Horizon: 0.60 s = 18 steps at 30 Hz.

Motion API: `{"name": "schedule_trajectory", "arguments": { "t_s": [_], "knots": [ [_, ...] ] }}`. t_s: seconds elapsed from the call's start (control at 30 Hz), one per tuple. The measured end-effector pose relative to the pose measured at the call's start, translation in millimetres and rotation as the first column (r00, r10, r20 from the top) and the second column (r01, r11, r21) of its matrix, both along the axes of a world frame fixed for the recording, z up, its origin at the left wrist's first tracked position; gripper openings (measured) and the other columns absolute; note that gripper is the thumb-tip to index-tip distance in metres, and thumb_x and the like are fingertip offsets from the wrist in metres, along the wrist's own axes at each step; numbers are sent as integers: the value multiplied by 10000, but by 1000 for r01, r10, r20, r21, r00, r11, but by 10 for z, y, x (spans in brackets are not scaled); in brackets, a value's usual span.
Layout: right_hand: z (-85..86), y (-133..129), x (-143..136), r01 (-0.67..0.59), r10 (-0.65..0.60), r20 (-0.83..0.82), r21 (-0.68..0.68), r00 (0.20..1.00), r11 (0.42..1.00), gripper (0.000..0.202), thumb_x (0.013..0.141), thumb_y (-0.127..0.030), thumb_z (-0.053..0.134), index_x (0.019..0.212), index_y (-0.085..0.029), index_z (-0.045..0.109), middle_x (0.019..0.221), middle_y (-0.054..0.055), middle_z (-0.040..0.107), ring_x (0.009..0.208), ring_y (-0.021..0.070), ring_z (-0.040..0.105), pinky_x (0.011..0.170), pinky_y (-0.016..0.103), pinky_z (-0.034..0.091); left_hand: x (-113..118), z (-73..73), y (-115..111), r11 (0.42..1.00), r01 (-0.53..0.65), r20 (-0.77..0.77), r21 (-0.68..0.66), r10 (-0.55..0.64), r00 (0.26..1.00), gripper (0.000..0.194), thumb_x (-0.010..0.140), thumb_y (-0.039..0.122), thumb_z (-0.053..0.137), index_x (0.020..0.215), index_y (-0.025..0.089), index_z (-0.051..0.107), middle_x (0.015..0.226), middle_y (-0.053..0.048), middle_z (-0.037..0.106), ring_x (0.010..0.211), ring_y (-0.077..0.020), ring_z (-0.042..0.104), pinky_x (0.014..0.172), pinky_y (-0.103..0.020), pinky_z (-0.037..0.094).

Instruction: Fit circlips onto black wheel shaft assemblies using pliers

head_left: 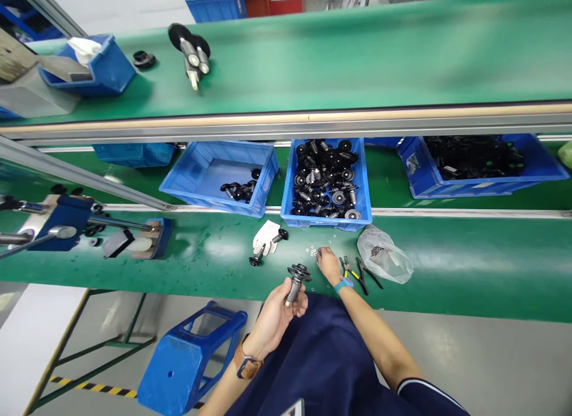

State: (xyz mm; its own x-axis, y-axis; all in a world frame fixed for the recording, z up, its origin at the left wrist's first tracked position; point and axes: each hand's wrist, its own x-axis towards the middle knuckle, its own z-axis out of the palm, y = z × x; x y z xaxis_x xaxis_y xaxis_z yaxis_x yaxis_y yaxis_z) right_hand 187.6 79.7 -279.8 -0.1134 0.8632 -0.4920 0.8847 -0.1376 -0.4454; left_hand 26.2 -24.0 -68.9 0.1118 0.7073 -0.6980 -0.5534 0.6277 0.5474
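My left hand (277, 314) is closed around the metal shaft of a part with black discs (298, 274), held tilted above the bench's front edge. My right hand (329, 264) reaches down to the green bench top, its fingertips drawn together beside several small pale rings (313, 251). Whatever those fingertips pinch, if anything, is too small to make out. Right of that hand lie yellow-handled pliers (353, 274) and black-handled pliers (367, 273). A white glove (267, 234) rests farther left, with two more shaft parts (256, 259) on or against it.
Behind the bench stand a blue bin full of black parts (328, 180), a partly filled blue bin (201, 171) and another bin (473, 183). A clear plastic bag (388, 258) lies right. A lever press (58, 225) stands left; a raised green shelf (335, 64) crosses behind.
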Motion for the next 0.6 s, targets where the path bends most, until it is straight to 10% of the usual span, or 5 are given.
{"name": "schedule_trajectory", "arguments": {
  "t_s": [0.27,0.43,0.6],
  "knots": [
    [433,32,-102,103,-93,-273,25,958,994,374,1023,-401,594,1324,-179,608,1317,113,636,1172,256,636,1015,500,525,2,57,64,981,162,-245,109,-132,961,536,931,661,583,943,133,672,685,-24,642,604,-128,532,605,-258,396],
    [1120,15,-8,-71,50,-651,-5,757,997,545,1091,-536,306,1395,-173,576,1143,112,728,1022,204,699,915,384,568,-150,166,125,841,515,-809,169,-179,559,263,955,428,632,1015,180,691,814,-25,689,733,-168,596,702,-281,437],
    [1856,-129,248,-322,157,-893,15,422,947,751,849,-666,726,1445,-244,551,1256,86,700,1103,235,690,992,399,545,-195,295,121,704,683,-942,195,-60,330,171,938,283,655,1098,229,684,1039,-55,748,945,-226,685,844,-331,495]
  ]
}}
